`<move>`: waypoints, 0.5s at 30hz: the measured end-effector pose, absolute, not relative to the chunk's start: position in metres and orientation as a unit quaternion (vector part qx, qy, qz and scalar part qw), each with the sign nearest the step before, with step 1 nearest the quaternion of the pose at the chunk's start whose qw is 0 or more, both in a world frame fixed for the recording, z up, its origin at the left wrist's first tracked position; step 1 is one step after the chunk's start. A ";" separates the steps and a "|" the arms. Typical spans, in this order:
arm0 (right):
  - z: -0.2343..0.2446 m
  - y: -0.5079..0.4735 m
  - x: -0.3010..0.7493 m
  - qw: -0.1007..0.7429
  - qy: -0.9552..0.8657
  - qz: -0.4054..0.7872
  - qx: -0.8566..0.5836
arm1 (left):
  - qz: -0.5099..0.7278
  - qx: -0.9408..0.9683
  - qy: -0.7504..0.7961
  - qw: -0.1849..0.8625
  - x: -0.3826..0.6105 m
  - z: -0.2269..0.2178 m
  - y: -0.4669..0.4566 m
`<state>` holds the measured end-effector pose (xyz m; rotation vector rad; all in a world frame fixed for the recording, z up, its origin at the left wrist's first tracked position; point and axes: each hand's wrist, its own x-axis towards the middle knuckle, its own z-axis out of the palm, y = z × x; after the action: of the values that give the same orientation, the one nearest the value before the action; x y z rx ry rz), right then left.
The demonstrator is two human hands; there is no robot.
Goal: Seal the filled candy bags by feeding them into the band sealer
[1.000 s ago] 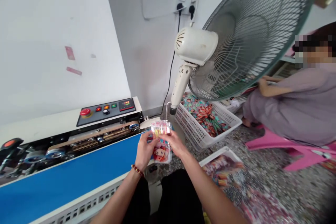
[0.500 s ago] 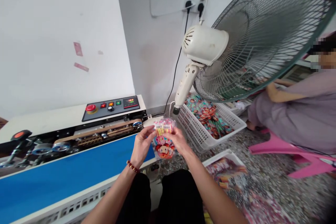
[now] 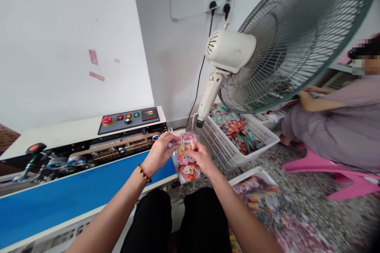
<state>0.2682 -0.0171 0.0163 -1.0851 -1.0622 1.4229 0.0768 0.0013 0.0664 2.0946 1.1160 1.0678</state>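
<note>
Both my hands hold a small clear packet printed with a red cartoon face, filled with pink and yellow pieces. My left hand, with a bead bracelet at the wrist, pinches the packet's top left edge. My right hand grips its right side. The packet hangs just past the right end of the blue conveyor belt of a band sealing machine.
The sealer's control panel has a red button and a display. A large standing fan is at right, a white basket of printed packets under it, another tray near my knees. A person in a grey top sits on a pink stool.
My hands with the packet have dropped slightly and tilted it; my left fingers have closed more over its top. The view has shifted a little to the left.
</note>
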 end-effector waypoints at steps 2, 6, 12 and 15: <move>0.017 -0.017 0.267 0.511 -0.434 0.594 -0.444 | 0.391 0.773 0.424 0.266 0.074 0.066 0.000; 0.019 -0.017 0.264 0.513 -0.419 0.604 -0.443 | 0.383 0.767 0.441 0.266 0.071 0.067 -0.001; 0.016 -0.020 0.259 0.511 -0.410 0.605 -0.453 | 0.317 0.787 0.442 0.290 0.070 0.067 0.003; 0.015 -0.022 0.261 0.522 -0.386 0.613 -0.451 | 0.343 0.768 0.435 0.321 0.067 0.062 0.002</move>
<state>0.2610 -0.0219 0.0150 -1.0800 -0.9255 1.4678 0.0672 0.0024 0.0619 2.0183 1.1439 0.9020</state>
